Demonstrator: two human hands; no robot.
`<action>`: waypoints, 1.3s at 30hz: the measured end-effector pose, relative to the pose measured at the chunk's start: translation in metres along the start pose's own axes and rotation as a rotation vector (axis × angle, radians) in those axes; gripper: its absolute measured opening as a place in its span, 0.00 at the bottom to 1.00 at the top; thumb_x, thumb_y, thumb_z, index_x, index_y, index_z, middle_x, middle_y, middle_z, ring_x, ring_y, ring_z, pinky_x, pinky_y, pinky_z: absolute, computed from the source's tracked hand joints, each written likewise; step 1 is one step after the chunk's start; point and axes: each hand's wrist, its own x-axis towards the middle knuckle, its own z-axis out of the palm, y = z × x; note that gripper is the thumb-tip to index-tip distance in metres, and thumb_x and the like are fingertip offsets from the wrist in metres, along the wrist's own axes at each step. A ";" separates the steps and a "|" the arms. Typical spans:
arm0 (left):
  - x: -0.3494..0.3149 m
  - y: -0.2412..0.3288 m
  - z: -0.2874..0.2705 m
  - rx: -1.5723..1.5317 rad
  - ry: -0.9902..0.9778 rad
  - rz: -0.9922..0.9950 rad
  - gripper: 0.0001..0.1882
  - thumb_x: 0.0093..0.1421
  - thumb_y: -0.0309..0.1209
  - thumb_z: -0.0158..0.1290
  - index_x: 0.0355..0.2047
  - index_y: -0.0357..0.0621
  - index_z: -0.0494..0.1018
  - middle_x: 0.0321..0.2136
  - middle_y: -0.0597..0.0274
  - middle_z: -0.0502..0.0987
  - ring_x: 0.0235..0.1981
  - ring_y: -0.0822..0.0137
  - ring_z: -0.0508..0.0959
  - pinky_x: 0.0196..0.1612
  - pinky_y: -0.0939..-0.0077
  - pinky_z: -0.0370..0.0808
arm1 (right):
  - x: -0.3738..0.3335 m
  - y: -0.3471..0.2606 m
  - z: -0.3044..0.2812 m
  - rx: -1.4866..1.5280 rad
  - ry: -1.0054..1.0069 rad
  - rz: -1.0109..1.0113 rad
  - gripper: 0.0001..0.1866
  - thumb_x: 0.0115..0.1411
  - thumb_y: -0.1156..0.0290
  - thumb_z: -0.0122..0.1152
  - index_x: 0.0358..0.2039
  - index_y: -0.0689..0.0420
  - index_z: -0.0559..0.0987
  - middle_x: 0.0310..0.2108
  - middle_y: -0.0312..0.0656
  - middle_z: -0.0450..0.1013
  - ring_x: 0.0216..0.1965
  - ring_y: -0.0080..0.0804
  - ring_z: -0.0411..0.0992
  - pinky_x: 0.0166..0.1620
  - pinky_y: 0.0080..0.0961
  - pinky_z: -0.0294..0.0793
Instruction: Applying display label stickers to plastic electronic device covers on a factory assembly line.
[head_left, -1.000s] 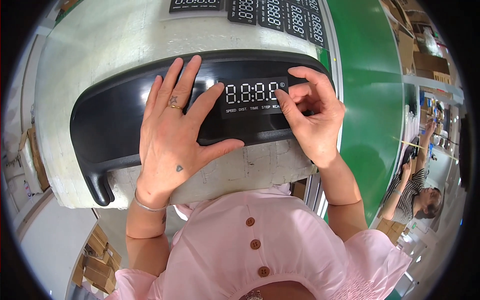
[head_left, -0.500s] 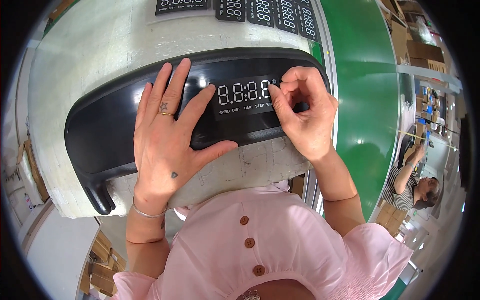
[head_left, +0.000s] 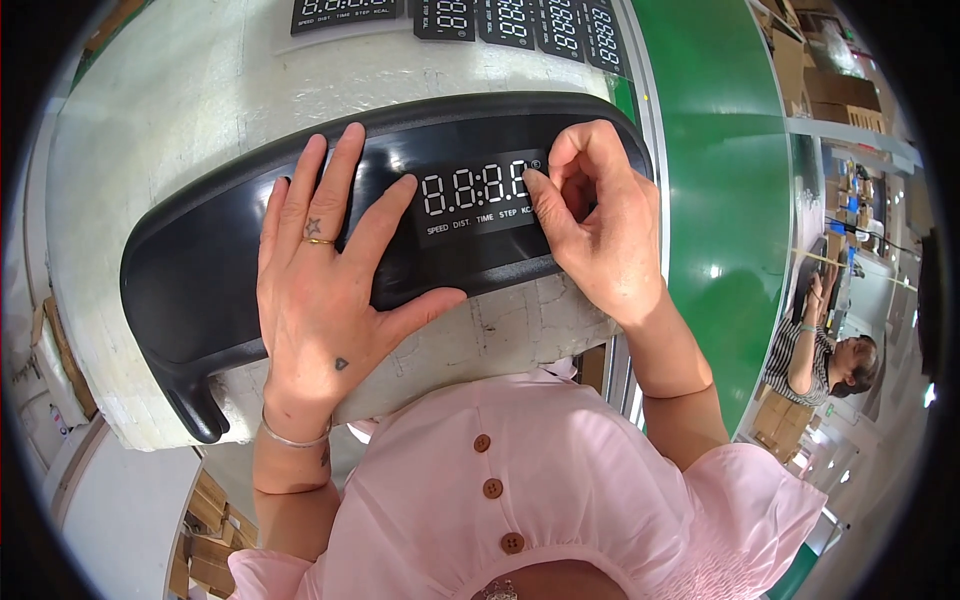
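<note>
A long, curved, glossy black plastic cover lies across the padded surface in front of me. On its right half sits a dark rectangular display sticker with white segment digits. My left hand rests flat on the cover with fingers spread, its index fingertip at the sticker's left edge. At the sticker's right end my right hand is closed, thumb and index finger bent close together in a pinch. The thumb covers part of the last digit and the lettering. Anything between those fingertips is hidden.
More dark display stickers lie in a row beyond the cover. The pale, film-wrapped work surface ends at a metal rail on the right, beside a green surface. Farther right, a person in a striped shirt works among cardboard boxes.
The whole view has shifted slightly, so cover and hands appear a little farther left. Both hands keep nearly the same places on the cover. The person at right has moved their arms.
</note>
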 end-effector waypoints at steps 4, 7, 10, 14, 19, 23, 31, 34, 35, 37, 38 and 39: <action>-0.001 0.001 -0.001 -0.004 -0.002 -0.011 0.42 0.30 0.51 0.68 0.48 0.47 0.75 0.61 0.54 0.63 0.63 0.49 0.61 0.61 0.47 0.58 | 0.001 -0.004 -0.002 0.040 -0.009 0.081 0.12 0.54 0.81 0.63 0.32 0.58 0.67 0.19 0.29 0.64 0.19 0.11 0.58 0.22 0.11 0.59; 0.000 0.001 -0.001 -0.002 0.007 -0.003 0.42 0.30 0.50 0.69 0.48 0.48 0.75 0.61 0.55 0.64 0.63 0.49 0.61 0.61 0.47 0.58 | 0.001 -0.005 -0.003 0.041 -0.009 0.100 0.13 0.53 0.81 0.64 0.32 0.58 0.67 0.19 0.30 0.65 0.19 0.11 0.60 0.23 0.11 0.61; 0.000 0.001 0.000 0.007 -0.005 -0.010 0.41 0.30 0.50 0.69 0.47 0.47 0.75 0.60 0.54 0.64 0.63 0.49 0.61 0.61 0.48 0.58 | 0.002 -0.007 -0.005 0.021 -0.023 0.123 0.13 0.53 0.81 0.65 0.30 0.58 0.67 0.19 0.31 0.67 0.19 0.11 0.61 0.23 0.11 0.62; 0.001 0.003 -0.001 0.019 -0.007 -0.005 0.41 0.30 0.50 0.69 0.47 0.47 0.75 0.60 0.54 0.64 0.63 0.49 0.61 0.62 0.48 0.58 | 0.004 -0.008 -0.007 -0.017 -0.025 0.122 0.14 0.52 0.80 0.66 0.29 0.58 0.67 0.17 0.30 0.67 0.19 0.12 0.61 0.23 0.12 0.63; 0.002 0.003 -0.001 0.013 0.004 -0.003 0.40 0.31 0.49 0.69 0.47 0.47 0.75 0.60 0.54 0.65 0.63 0.49 0.61 0.62 0.49 0.58 | 0.007 -0.007 -0.013 0.015 -0.081 0.211 0.13 0.51 0.78 0.66 0.30 0.60 0.68 0.15 0.43 0.71 0.17 0.29 0.71 0.24 0.24 0.69; 0.002 0.003 0.000 0.008 0.000 -0.009 0.40 0.31 0.49 0.70 0.47 0.47 0.75 0.60 0.54 0.65 0.63 0.49 0.61 0.62 0.50 0.58 | 0.010 -0.004 -0.015 0.048 -0.105 0.258 0.13 0.51 0.77 0.67 0.29 0.61 0.68 0.15 0.43 0.71 0.17 0.30 0.71 0.23 0.25 0.69; 0.000 0.004 0.001 0.011 0.008 0.019 0.38 0.31 0.47 0.70 0.46 0.47 0.76 0.60 0.53 0.65 0.63 0.50 0.61 0.62 0.51 0.58 | 0.008 0.005 -0.024 -0.009 -0.075 0.193 0.17 0.47 0.74 0.71 0.28 0.60 0.68 0.13 0.40 0.68 0.15 0.29 0.66 0.21 0.24 0.65; -0.005 0.000 -0.002 -0.028 0.016 0.094 0.34 0.32 0.43 0.70 0.44 0.48 0.78 0.60 0.52 0.65 0.63 0.48 0.61 0.61 0.53 0.59 | 0.011 0.013 -0.026 -0.189 -0.001 0.081 0.19 0.44 0.71 0.73 0.28 0.59 0.68 0.15 0.38 0.67 0.18 0.30 0.66 0.25 0.27 0.67; -0.004 -0.001 -0.005 -0.131 0.063 0.145 0.26 0.33 0.38 0.69 0.38 0.48 0.80 0.59 0.52 0.67 0.62 0.46 0.61 0.61 0.55 0.60 | 0.012 0.018 -0.028 -0.340 0.095 -0.160 0.21 0.41 0.71 0.75 0.31 0.58 0.70 0.22 0.37 0.69 0.27 0.32 0.68 0.32 0.30 0.69; -0.007 -0.002 -0.005 -0.117 0.055 0.176 0.24 0.33 0.37 0.69 0.35 0.46 0.80 0.57 0.51 0.68 0.62 0.45 0.61 0.61 0.55 0.60 | 0.018 0.021 -0.031 -0.327 0.026 -0.347 0.31 0.38 0.63 0.76 0.44 0.55 0.74 0.43 0.41 0.71 0.49 0.41 0.67 0.52 0.37 0.64; -0.006 -0.004 -0.005 -0.091 0.063 0.206 0.21 0.34 0.35 0.69 0.32 0.45 0.80 0.56 0.51 0.69 0.62 0.44 0.61 0.60 0.56 0.61 | 0.021 0.019 -0.027 -0.275 -0.026 -0.407 0.36 0.37 0.62 0.76 0.49 0.54 0.74 0.50 0.42 0.69 0.55 0.42 0.64 0.58 0.38 0.61; -0.006 -0.003 -0.004 -0.114 0.075 0.195 0.20 0.33 0.35 0.69 0.29 0.44 0.81 0.55 0.51 0.71 0.62 0.46 0.62 0.60 0.57 0.62 | 0.021 0.020 -0.025 -0.273 -0.026 -0.406 0.36 0.37 0.62 0.76 0.49 0.54 0.74 0.50 0.42 0.69 0.55 0.42 0.64 0.58 0.38 0.61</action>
